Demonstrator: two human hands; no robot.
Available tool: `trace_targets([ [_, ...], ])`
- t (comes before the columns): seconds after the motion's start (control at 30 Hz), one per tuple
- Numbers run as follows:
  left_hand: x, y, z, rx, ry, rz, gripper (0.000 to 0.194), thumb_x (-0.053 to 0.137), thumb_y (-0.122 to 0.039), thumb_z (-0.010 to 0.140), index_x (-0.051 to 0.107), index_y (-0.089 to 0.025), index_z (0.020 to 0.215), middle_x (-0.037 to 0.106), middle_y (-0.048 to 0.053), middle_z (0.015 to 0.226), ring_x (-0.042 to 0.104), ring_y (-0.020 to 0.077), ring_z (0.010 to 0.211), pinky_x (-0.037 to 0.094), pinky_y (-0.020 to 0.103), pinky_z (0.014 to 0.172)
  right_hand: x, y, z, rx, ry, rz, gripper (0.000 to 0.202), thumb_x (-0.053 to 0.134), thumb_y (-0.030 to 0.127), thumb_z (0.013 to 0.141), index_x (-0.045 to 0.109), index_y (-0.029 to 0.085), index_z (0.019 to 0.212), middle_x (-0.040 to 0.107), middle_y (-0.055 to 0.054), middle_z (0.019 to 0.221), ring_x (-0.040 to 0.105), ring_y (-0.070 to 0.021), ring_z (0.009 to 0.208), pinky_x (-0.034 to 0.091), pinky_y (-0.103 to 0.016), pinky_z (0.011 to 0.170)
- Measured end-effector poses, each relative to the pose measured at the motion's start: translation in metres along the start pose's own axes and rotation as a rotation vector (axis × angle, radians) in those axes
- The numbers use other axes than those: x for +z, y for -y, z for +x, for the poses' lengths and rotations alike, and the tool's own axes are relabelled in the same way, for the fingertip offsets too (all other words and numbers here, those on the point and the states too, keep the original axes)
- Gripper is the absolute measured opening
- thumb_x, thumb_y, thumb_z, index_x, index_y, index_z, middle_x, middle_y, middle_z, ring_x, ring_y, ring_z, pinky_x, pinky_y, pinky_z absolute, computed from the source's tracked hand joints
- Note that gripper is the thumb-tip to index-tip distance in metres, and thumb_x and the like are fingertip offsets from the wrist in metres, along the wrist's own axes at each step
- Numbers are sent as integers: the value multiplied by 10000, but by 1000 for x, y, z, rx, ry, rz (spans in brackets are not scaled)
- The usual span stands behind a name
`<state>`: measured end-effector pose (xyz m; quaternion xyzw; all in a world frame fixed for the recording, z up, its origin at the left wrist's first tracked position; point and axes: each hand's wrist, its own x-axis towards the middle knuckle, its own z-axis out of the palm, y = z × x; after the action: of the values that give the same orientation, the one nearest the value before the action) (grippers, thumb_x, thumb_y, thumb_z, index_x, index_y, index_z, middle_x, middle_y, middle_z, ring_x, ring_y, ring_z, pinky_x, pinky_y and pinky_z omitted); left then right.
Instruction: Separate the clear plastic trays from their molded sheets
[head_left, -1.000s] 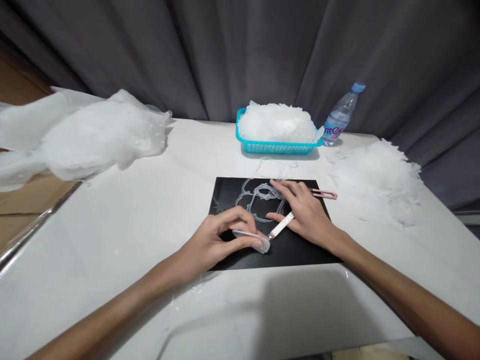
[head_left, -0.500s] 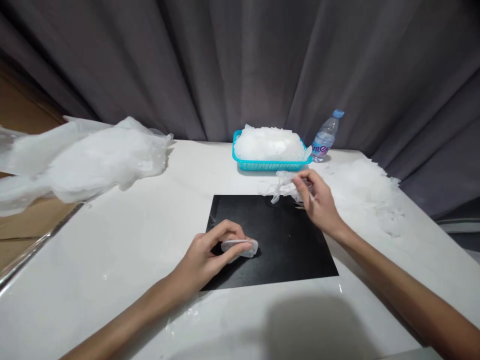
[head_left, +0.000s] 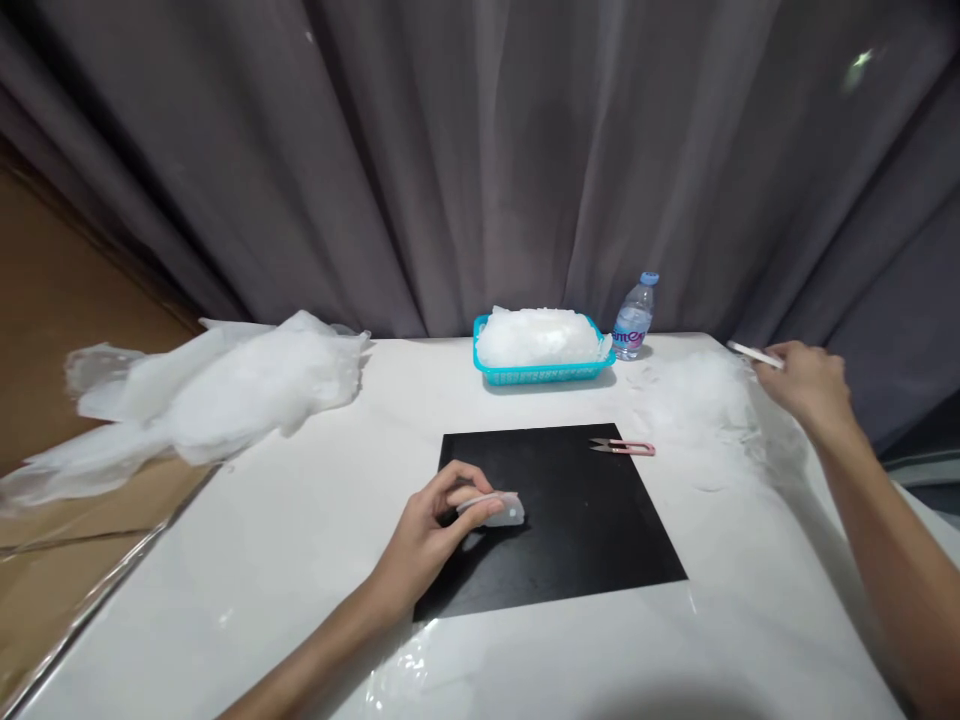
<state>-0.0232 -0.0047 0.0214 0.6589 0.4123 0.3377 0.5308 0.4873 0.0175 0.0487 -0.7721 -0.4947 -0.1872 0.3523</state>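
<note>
Just a thin, translucent, whitish piece (head_left: 507, 510), slightly curved, pale-spotted.

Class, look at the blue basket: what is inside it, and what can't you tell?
The blue basket holds a heap of thin white pieces rising above its rim. The heap covers the basket's floor, so anything beneath the top layer cannot be seen.

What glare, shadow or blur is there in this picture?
Head view: glare speckles the white table near the bottom; the left hand shades the black mat; the right hand looks slightly soft; a greenish glint shows over the curtain, upper right.
</note>
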Motion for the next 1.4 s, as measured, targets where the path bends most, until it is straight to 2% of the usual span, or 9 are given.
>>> trace_targets([
  [0.13,4,-2,-3,48,10,-18,204,711,-385,984,583,-234,937,839,16,876,778,274,1124,515,376,997,-1,10,-29,-9,-199,-91,472,435,446,1024,706,70,1115,623,-283,1017,532,-466,1111,398,-636,881],
  [0.27,6,-2,-5,94,28,16,162,693,-349,998,593,-233,944,847,24,909,782,275,1128,542,372,985,0,72,-67,-187,-183,56,376,488,452,1034,701,145,1078,680,-209,1056,576,-353,1022,444,-545,926],
  [0.5,-4,2,-2,87,19,226,184,677,-411,995,630,-234,977,797,-6,852,773,202,859,511,264,726,6,210,-164,-518,791,894,296,663,378,1020,647,258,1291,688,-52,1096,621,-190,945,509,-312,824],
  [0.6,-14,2,1,75,19,335,235,615,-471,1017,641,-238,1005,747,-14,821,691,176,744,481,263,687,15,241,-177,-572,910,929,159,645,326,1041,710,241,1159,712,-15,956,611,-170,880,475,-284,798],
  [0.77,-38,8,11,69,-75,446,303,498,-523,1048,598,-254,1148,755,5,862,688,212,783,503,307,762,35,261,-147,-447,816,965,144,653,275,1015,735,208,918,708,0,853,625,-150,796,448,-259,748],
  [0.97,-72,15,24,54,-55,540,299,436,-521,1060,554,-258,1141,786,42,948,699,241,883,511,352,841,75,270,-58,-271,516,892,242,556,362,995,698,188,904,733,-24,841,644,-173,774,462,-265,731],
  [1.13,-82,15,22,134,-60,725,280,475,-484,1040,622,-249,1082,760,38,907,685,255,885,509,355,836,112,278,10,-182,444,712,162,548,190,928,710,183,936,783,-51,903,708,-195,882,466,-256,757],
  [1.23,-84,20,19,179,-47,794,284,484,-468,1043,649,-238,1069,750,62,914,674,275,903,506,383,848,122,279,29,-136,428,556,130,606,133,892,723,186,914,793,-67,917,722,-218,924,448,-267,752],
  [1.4,-84,29,15,165,-14,835,279,484,-476,1052,648,-252,1071,725,60,861,661,281,875,500,392,818,124,273,25,-167,329,357,197,605,310,1012,710,147,1048,765,-152,1031,718,-245,974,450,-292,776],
])
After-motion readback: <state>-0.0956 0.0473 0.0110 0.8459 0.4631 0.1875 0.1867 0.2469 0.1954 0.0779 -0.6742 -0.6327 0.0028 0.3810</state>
